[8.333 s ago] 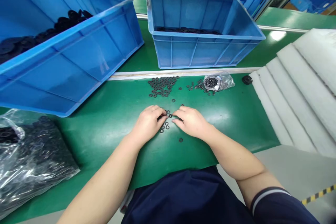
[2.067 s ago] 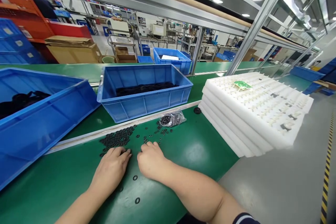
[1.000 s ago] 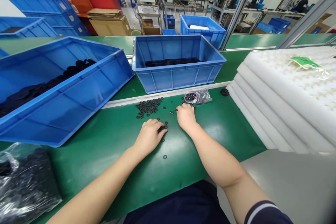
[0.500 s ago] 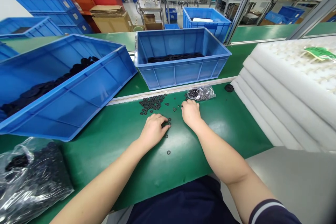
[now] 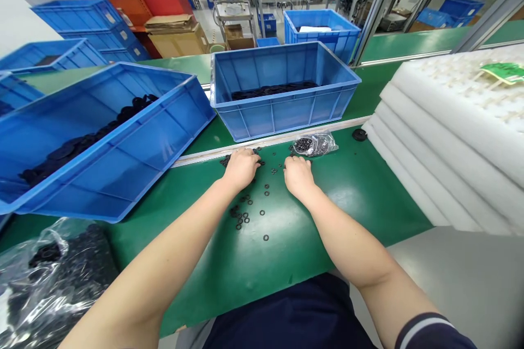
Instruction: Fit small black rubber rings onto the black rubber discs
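My left hand (image 5: pixel 242 168) is palm down over the pile of small black rings (image 5: pixel 225 161), covering most of it. Its fingers are bent and a little apart, with the thumb side towards the right. Closer to me, a loose group of black rings (image 5: pixel 240 216) lies scattered, and single rings (image 5: pixel 266 238) lie to its right. My right hand (image 5: pixel 298 173) rests on the green table with curled fingers, just in front of a clear plastic bag (image 5: pixel 323 143) of small dark parts. Its fingertips are close together; whatever they hold is hidden.
Two blue crates, one at left (image 5: pixel 164 120) and one at centre (image 5: pixel 282 112), contain black parts. A bag of black parts (image 5: pixel 69 283) lies at front left. White foam sheets (image 5: pixel 434 147) are stacked at right, beside a black round part (image 5: pixel 359 134).
My left hand has moved away from me, from the single rings onto the pile. Rings where it was are now uncovered. My right hand has hardly moved.
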`<state>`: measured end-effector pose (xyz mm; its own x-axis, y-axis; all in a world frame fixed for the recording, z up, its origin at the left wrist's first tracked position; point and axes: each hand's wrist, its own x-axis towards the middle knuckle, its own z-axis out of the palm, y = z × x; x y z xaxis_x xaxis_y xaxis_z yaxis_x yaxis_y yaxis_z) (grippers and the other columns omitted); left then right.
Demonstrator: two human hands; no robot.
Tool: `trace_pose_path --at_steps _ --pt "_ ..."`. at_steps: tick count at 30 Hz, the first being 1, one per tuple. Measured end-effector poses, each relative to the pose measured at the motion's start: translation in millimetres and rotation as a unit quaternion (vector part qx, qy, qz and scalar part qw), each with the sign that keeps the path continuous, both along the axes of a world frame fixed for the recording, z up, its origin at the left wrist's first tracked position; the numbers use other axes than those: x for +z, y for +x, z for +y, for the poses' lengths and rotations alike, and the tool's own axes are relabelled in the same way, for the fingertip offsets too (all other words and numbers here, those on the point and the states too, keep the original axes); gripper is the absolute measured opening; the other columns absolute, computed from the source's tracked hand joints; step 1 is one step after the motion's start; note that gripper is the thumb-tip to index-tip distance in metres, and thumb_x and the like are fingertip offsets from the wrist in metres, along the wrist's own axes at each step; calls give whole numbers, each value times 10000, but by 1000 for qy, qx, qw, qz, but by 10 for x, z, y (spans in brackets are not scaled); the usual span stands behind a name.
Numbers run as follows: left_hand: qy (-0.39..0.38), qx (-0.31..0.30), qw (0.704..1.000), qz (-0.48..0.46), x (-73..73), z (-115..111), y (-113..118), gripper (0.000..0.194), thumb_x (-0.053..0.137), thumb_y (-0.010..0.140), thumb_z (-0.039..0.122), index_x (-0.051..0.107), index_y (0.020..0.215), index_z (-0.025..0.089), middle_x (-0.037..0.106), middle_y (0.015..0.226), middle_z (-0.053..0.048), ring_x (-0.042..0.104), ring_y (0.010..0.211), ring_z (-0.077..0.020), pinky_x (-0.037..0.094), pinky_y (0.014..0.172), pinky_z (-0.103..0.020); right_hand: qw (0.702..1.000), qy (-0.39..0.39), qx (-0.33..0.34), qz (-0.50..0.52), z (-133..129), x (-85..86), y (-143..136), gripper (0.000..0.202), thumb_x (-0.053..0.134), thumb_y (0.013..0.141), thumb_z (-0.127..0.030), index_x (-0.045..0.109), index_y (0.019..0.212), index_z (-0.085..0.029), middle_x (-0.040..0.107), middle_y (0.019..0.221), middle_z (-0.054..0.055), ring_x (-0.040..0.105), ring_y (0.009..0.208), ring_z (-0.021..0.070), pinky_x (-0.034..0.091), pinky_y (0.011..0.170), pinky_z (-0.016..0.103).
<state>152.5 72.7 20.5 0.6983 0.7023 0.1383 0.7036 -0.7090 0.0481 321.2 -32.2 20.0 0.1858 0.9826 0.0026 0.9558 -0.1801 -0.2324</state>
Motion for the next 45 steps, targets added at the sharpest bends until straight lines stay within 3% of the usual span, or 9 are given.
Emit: trace_pose_path --at_steps 11,17,19,22,25,27,30,38,45 --pt "51 -60 994 74 46 -58 62 245 463 865 123 695 788 114 667 791 -182 612 865 -327 424 784 -440 997 -19 73 -17 -103 114 -16 150 544 877 -139 670 957 -145 644 1037 140 530 1006 268 385 847 375" --pt "18 -39 998 45 107 -125 -119 235 464 839 149 692 784 121 681 773 -163 631 835 -309 455 793 -426 994 -36 102 -3 -141 136 -49 189 528 874 -94 667 995 -134 645 1022 143 543 999 259 421 837 332" --pt "-13 -4 1000 -26 135 -185 -284 239 467 834 191 700 827 138 701 815 -135 640 841 -278 471 803 -387 994 -40 105 7 -145 137 -57 183 536 879 -102 671 997 -139 645 1020 138 555 995 254 428 829 321" --pt "-58 109 982 -143 144 -333 -620 262 483 816 296 704 881 170 716 829 -79 646 775 -227 489 760 -329 991 -56 116 36 -152 129 -47 152 558 882 -129 685 962 -150 645 1018 128 579 958 240 432 794 309" --pt "-118 212 953 -183 85 -510 -918 290 495 779 381 700 840 185 697 721 -43 622 649 -201 488 680 -309 988 -68 123 67 -162 115 4 132 585 849 -105 692 904 -158 644 990 109 595 890 217 423 741 290" --pt "-163 235 941 -184 18 -612 -1016 291 505 753 403 696 806 191 687 682 -35 609 610 -196 485 652 -307 987 -70 121 85 -170 109 57 148 600 824 -81 690 906 -165 648 979 92 597 864 201 416 730 275" --pt "-185 229 936 -191 -81 -703 -1019 261 516 735 390 692 777 203 691 696 -34 612 625 -196 487 663 -307 985 -69 122 99 -178 113 126 182 625 809 -79 684 956 -169 657 984 78 600 879 190 413 755 258" --pt "-83 189 944 -258 -271 -784 -1004 245 518 852 359 693 848 189 665 774 -59 609 746 -209 489 752 -338 989 -64 122 46 -181 110 79 141 588 878 -140 699 961 -164 665 978 82 608 866 188 411 762 262" --pt "-69 167 946 -270 -355 -789 -1005 159 621 845 332 700 867 196 652 789 -47 603 811 -208 492 803 -342 986 -56 139 68 -186 110 39 170 567 897 -151 730 940 -172 675 954 64 612 901 176 419 837 249"
